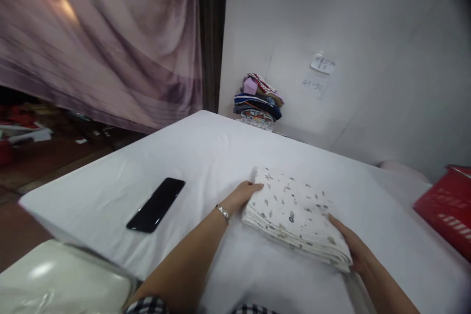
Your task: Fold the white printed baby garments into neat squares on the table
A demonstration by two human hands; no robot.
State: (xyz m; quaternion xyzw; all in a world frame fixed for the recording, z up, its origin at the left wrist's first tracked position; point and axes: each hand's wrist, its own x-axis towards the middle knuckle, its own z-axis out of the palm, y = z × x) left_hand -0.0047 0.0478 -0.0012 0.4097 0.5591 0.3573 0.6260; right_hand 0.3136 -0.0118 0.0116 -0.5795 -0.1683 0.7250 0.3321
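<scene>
A folded white cloth [294, 211] printed with small grey and tan motifs lies on the white-covered table [198, 142], its stacked layers showing along the near edge. My left hand [247, 193] grips its left side, thumb on top and the other fingers mostly hidden. On that wrist is a silver bracelet. At the right end of the cloth, my right hand [351, 244] holds the edge with the thumb above and the fingers out of sight underneath. To the left of my left arm, a black smartphone [156, 205] rests flat on the table.
Folded clothes [258, 100] are stacked beyond the far edge, against a pale wall with paper notes [323, 64]. A red bag or box [447, 208] stands at the right. A pinkish curtain [147, 49] hangs at the left. A glossy pale seat-like surface [62, 279] is near lower left.
</scene>
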